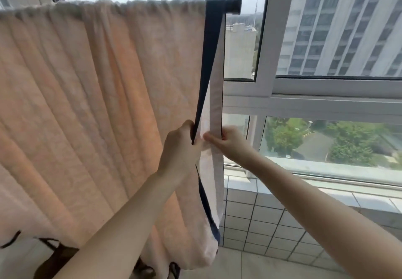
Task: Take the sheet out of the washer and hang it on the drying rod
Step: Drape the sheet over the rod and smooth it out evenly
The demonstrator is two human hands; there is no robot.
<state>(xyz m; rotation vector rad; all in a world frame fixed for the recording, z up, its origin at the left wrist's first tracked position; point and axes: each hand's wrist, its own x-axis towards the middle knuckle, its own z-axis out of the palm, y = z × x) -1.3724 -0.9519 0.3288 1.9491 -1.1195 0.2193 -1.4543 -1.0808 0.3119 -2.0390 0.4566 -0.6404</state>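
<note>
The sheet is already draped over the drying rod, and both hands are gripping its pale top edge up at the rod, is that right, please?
Not quite. The sheet is draped over the drying rod, but the left hand and right hand grip its dark-trimmed side edge well below the rod, not the top edge, as the head view shows.

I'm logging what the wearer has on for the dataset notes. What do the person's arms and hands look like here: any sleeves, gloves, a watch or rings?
Both forearms are bare as far as the frame shows: no sleeves in view. The left hand and right hand wear no gloves, and no watch, bracelet or ring shows.
</note>
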